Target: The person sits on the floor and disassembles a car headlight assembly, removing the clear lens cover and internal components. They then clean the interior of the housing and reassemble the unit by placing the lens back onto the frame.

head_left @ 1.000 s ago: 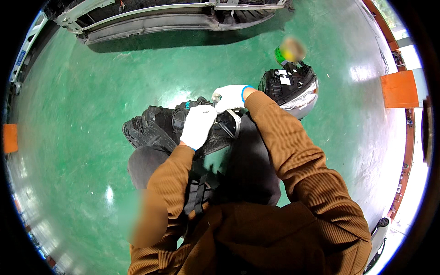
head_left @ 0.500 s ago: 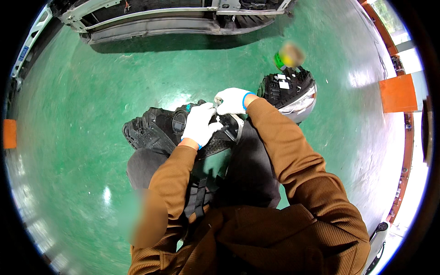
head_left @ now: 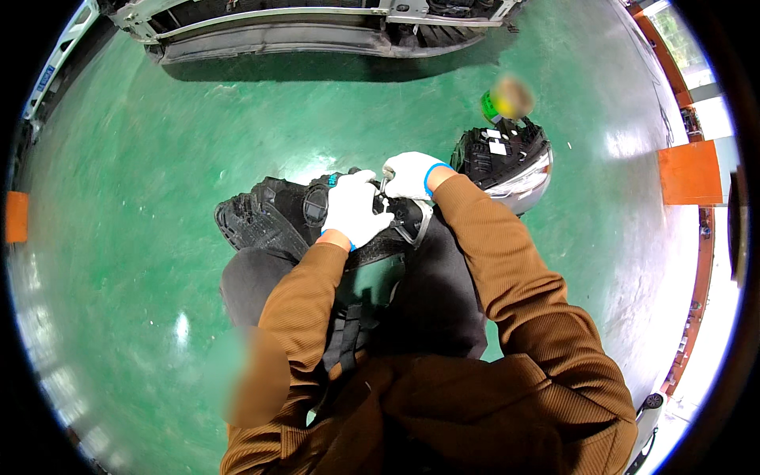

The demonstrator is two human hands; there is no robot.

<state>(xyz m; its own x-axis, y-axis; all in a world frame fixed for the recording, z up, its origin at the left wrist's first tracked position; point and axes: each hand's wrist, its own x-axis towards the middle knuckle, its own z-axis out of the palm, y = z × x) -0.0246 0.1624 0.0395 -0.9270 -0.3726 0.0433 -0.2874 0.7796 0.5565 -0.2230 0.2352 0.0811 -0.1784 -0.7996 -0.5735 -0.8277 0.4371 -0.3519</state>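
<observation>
A black car headlight unit (head_left: 273, 210) lies back side up across my thighs, with a round cap and a pale-edged lens side near my right knee. My left hand (head_left: 356, 210), in a white glove, rests over its middle, thumb and fingers apart. Close beside it, my gloved right hand (head_left: 410, 176) is at the unit's far edge, fingers curled into a pinch. Whatever sits between those fingertips is hidden; a small greyish bit shows near them.
A second headlight (head_left: 507, 162) with a clear lens stands on the green floor (head_left: 158, 158) to the right. Behind it is a blurred green and yellow object (head_left: 495, 104). A car's stripped front end (head_left: 317, 41) spans the far side. An orange post base (head_left: 690, 172) stands at right.
My left hand's fingers have spread wider and reach further over the unit. My right hand stays pinched at the far edge. The whole view has shifted slightly.
</observation>
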